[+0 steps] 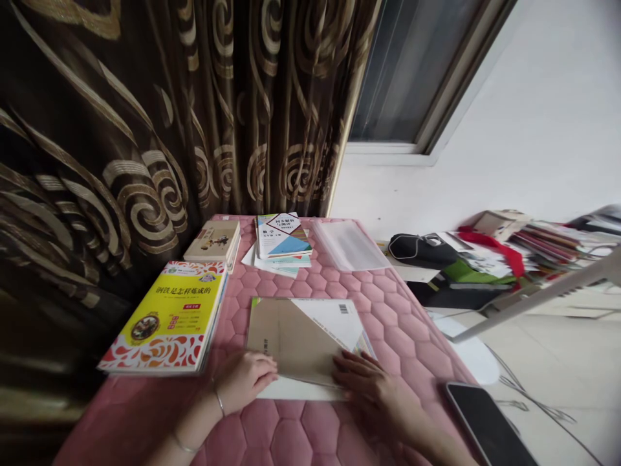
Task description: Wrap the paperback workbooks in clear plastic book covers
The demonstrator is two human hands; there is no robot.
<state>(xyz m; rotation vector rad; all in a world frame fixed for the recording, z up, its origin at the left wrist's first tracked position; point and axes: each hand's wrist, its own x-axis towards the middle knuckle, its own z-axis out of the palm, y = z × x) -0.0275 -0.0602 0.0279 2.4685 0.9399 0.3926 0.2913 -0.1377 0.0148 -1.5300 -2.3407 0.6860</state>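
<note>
A thin book (pixel 301 336) lies in front of me, its face grey-brown with a white diagonal corner and a barcode. A pale strip shows along its near edge. My left hand (pixel 247 378) is at the near left corner, fingers curled together against the book's edge; the thumb side faces inward. My right hand (pixel 369 382) rests on the near right corner with its fingers stretched across the cover. Whether the left fingertips reach under the book is hidden.
A pink quilted cover (pixel 291 433) spreads beneath everything. Left stand a yellow book stack (pixel 179 304) and a smaller beige stack (pixel 213 241). Behind are workbooks (pixel 284 236) and a clear plastic folder (pixel 349 244). A dark phone-like device (pixel 485 421) lies at the right edge.
</note>
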